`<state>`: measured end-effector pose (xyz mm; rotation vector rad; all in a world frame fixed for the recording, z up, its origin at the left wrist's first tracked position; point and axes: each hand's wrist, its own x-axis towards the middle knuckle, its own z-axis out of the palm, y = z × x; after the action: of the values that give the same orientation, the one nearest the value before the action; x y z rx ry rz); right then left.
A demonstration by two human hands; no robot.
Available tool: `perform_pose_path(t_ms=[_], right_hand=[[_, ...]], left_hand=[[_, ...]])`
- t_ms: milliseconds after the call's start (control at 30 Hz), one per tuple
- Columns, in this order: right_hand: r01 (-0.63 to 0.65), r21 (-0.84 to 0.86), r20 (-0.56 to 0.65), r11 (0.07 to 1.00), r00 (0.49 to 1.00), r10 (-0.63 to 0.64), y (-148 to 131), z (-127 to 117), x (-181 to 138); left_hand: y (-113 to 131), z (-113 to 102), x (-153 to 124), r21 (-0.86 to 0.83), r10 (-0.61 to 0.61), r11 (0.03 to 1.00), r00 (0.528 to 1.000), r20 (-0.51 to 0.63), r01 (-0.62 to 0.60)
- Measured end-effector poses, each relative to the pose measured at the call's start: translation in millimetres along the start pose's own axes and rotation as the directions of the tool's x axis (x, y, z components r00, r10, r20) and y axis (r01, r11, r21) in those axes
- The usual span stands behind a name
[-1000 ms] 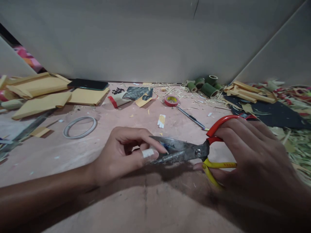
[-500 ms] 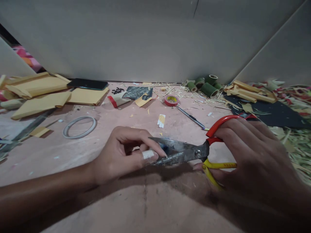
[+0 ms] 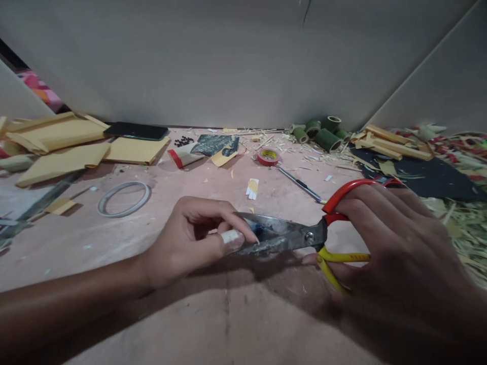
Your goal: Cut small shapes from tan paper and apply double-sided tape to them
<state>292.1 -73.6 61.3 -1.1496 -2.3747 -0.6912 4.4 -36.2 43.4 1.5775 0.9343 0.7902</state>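
In my right hand [image 3: 403,243] is a pair of scissors [image 3: 292,235], with a red upper handle loop and a yellow lower handle. Its dark metal blades point left and stand slightly apart. My left hand [image 3: 205,233] is closed at the blade ends, index fingertip and thumb close together against the lower blade. White tape wraps the left thumb. Anything small pinched there is hidden by the fingers and blades. Just beyond the blades lies a small slit piece of yellow-and-white paper [image 3: 252,188].
A white tape ring [image 3: 124,199] lies left. Behind are a pink tape roll [image 3: 268,157], a craft knife [image 3: 299,183], a dark phone [image 3: 137,131], yellow folded paper [image 3: 63,165] and green bamboo tubes [image 3: 327,140]. Shavings and a black sheet [image 3: 429,180] are at right.
My left index finger and thumb have shifted very slightly left and up along the blades. The scissors and my right hand are nearly where they were.
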Motion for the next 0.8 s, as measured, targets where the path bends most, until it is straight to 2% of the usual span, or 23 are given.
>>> perform_pose_path(t_ms=[333,567,733,800], right_hand=[[0.017,-0.006,-0.002,1.000,1.000,-0.017,3.3,1.6,0.3],[0.023,-0.003,-0.008,1.000,1.000,-0.023,3.1,3.2,0.1],[0.007,0.004,0.040,1.000,0.999,-0.007,2.5,-0.1,-1.9],[0.015,0.012,0.038,1.000,0.999,-0.016,3.1,-0.1,-1.7]], left_hand=[[-1.5,-1.3,2.9,-0.073,0.062,0.995,0.998,0.004,-0.062],[-5.2,0.1,2.2,-0.007,0.041,0.999,0.999,-0.013,-0.041],[-7.3,-0.4,3.7,-0.035,0.191,0.981,0.981,0.017,-0.191],[-7.2,-0.9,4.9,-0.032,0.207,0.978,0.978,0.027,-0.206]])
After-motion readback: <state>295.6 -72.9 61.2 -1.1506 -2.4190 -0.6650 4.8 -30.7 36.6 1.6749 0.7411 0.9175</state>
